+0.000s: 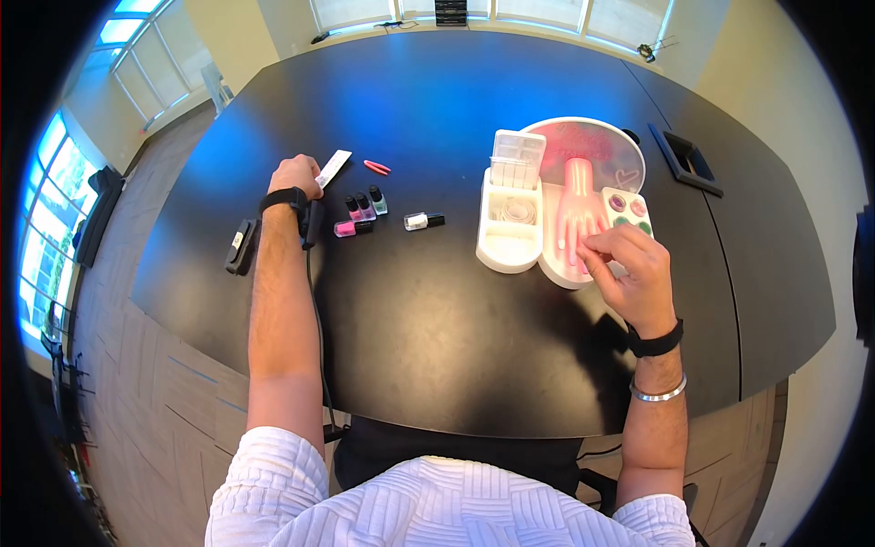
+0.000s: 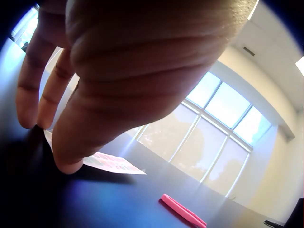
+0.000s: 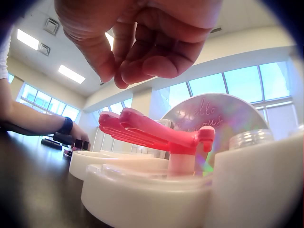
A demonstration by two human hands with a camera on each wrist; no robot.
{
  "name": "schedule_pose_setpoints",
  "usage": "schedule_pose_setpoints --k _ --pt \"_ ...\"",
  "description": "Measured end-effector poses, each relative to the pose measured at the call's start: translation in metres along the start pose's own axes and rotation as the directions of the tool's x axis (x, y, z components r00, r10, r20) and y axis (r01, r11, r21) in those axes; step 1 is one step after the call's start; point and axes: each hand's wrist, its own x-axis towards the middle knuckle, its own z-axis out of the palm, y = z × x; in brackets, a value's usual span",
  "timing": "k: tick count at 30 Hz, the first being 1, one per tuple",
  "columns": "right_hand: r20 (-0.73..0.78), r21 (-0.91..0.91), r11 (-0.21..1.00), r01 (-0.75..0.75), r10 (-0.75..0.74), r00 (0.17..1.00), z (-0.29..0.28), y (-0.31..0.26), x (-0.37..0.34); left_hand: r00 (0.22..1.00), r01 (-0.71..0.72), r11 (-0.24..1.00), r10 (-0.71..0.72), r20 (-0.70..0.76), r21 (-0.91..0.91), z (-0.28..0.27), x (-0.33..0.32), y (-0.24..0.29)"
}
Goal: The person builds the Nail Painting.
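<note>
My left hand is at the far left of the table, its thumb and fingers pinching the near end of a white printed strip. Pink print shows on that strip in the left wrist view. My right hand hovers over the fingertips of a pink plastic model hand, fingers curled and thumb close to the index tip. In the right wrist view a gap separates my fingers from the model hand; nothing distinct shows between them.
The model hand stands on a white tray set with a round backboard and pots. Near my left hand lie pink tweezers, several nail polish bottles, a white one and a black case. A black frame lies far right.
</note>
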Motion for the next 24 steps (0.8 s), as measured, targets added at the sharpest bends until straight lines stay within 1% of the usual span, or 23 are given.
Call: schedule_pose_setpoints --k 6,8,9,11,12,14,15,16,18,19,20,21,22,24 --pt "0.002 0.003 1.0 0.002 -0.002 1.0 0.0 0.003 0.0 0.999 -0.008 1.0 0.007 -0.051 -0.029 0.008 0.005 -0.003" --pt "0.003 0.006 1.0 0.001 -0.001 1.0 0.0 0.003 -0.001 0.995 0.081 0.993 -0.086 -0.056 -0.088 0.012 0.013 -0.003" --pt "0.005 0.003 1.0 0.005 -0.005 1.0 -0.001 0.002 0.0 0.995 0.08 0.993 -0.085 -0.055 -0.088 0.017 0.016 -0.006" --pt "0.006 -0.001 1.0 0.008 -0.008 1.0 -0.001 0.001 0.001 0.967 0.046 0.998 -0.057 -0.247 -0.051 0.02 0.016 -0.008" --pt "0.003 0.005 1.0 0.007 -0.007 1.0 -0.001 0.002 0.001 0.967 0.044 0.998 -0.056 -0.248 -0.051 0.017 0.014 -0.006" --pt "-0.004 0.01 1.0 0.003 -0.003 1.0 -0.001 0.002 0.001 0.89 0.063 0.994 -0.097 -0.445 -0.091 0.008 0.009 -0.001" --pt "-0.005 0.009 1.0 0.01 -0.01 1.0 -0.001 0.002 0.001 0.846 0.029 0.993 -0.083 -0.526 -0.111 0.002 0.008 0.002" --pt "-0.007 0.009 1.0 0.017 -0.017 1.0 -0.001 0.002 0.001 0.847 0.025 0.994 -0.078 -0.525 -0.108 -0.004 0.007 0.004" --pt "-0.006 0.012 1.0 0.015 -0.014 1.0 -0.001 0.002 0.001 0.757 -0.165 0.976 0.035 -0.653 -0.139 -0.028 -0.002 0.019" --pt "-0.003 0.015 1.0 0.017 -0.017 1.0 -0.002 0.002 0.001 0.759 -0.172 0.976 0.043 -0.65 -0.136 -0.038 -0.008 0.029" --pt "-0.006 0.012 1.0 0.007 -0.007 1.0 -0.002 0.001 0.001 0.766 -0.304 0.909 0.056 -0.64 -0.285 -0.048 -0.016 0.04" --pt "-0.008 0.019 1.0 0.009 -0.009 1.0 -0.002 0.0 0.001 0.774 -0.42 0.802 0.071 -0.63 -0.425 -0.055 -0.024 0.051" --pt "-0.01 0.025 1.0 0.01 -0.01 1.0 -0.002 0.0 0.001 0.775 -0.427 0.799 0.083 -0.626 -0.423 -0.062 -0.033 0.064" --pt "-0.019 0.022 1.0 0.013 -0.012 1.0 -0.002 0.001 0.001 0.764 -0.525 0.677 0.106 -0.637 -0.517 -0.069 -0.053 0.091"
